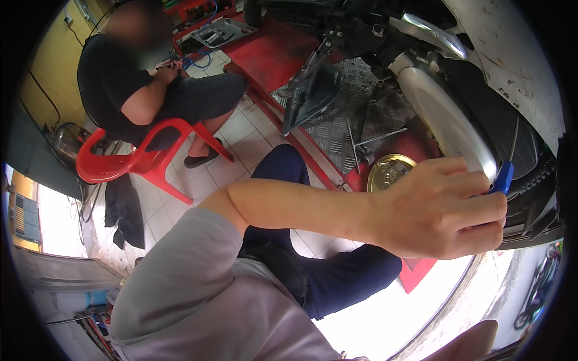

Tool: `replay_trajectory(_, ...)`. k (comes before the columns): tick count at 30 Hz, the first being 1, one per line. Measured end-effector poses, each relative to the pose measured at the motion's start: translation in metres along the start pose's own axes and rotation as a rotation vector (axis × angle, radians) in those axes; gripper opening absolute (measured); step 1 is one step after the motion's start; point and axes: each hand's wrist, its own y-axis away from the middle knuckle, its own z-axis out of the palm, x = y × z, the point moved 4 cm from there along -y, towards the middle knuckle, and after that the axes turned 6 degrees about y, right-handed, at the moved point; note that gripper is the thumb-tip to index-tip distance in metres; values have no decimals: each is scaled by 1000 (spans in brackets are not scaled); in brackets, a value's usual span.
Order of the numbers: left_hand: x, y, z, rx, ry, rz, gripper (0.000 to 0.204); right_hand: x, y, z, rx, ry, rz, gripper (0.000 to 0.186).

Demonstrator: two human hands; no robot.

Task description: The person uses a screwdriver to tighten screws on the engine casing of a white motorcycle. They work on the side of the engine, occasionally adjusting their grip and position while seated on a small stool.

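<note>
My left hand [445,210] reaches across to the right with its back toward me and its fingers curled. It is closed on a screwdriver [503,178]; the blue handle shows past the knuckles and the thin metal shaft points up. The screwdriver is beside the motorbike's long silver cover [448,117] and a dark panel [506,114]. Whether its tip touches anything, I cannot tell. Partly hidden behind my wrist is a round gold-coloured tin [374,180] with small metal parts in it. My right hand is out of view; a blurred skin-coloured shape, possibly my right arm, shows at the lower right edge.
A T-handle wrench [380,137] lies on the tread-plate [325,135] of a red lift [271,45]. A black motorbike part [316,90] is close by. At the far left a person [111,78] sits on a red plastic chair [108,167]. A metal tray [226,30] holds tools behind.
</note>
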Motion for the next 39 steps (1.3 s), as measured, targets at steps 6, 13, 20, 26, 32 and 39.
replay_trajectory(6, 0, 0, -2, -67, 56, 35, 11, -59, 20, -49, 103, -48, -238, 21)
replay_trajectory(13, -8, -10, -13, -136, 115, 3, 20, -175, 41, -55, -491, -498, -840, 22)
replay_trajectory(20, -22, -24, -20, -317, 154, 46, 20, -194, 15, 57, -374, 557, -570, 46)
replay_trajectory(26, -29, -24, -15, -355, 284, 38, 25, -187, -2, 74, -415, 551, -682, 34)
replay_trajectory(32, -37, -11, 0, -92, 602, -202, 37, -177, 4, 80, -119, 516, -775, 22)
replay_trajectory(39, -26, -13, 4, -148, 471, -83, 21, -166, 13, 73, 10, 516, -549, 34)
